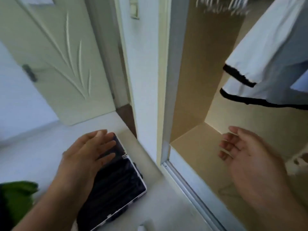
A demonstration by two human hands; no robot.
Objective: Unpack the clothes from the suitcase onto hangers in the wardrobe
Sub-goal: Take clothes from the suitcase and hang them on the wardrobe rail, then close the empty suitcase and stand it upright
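Hanging in the wardrobe [191,80] at far right is one white garment [266,60]; both hands, left [86,155] and right [250,157], are spread wide, holding nothing. The dark suitcase [116,185] on the floor looks possibly emptied.

My one head camera looks steeply down and forward from standing height, near my hands, over the suitcase [116,184] and into the open wardrobe [196,80].
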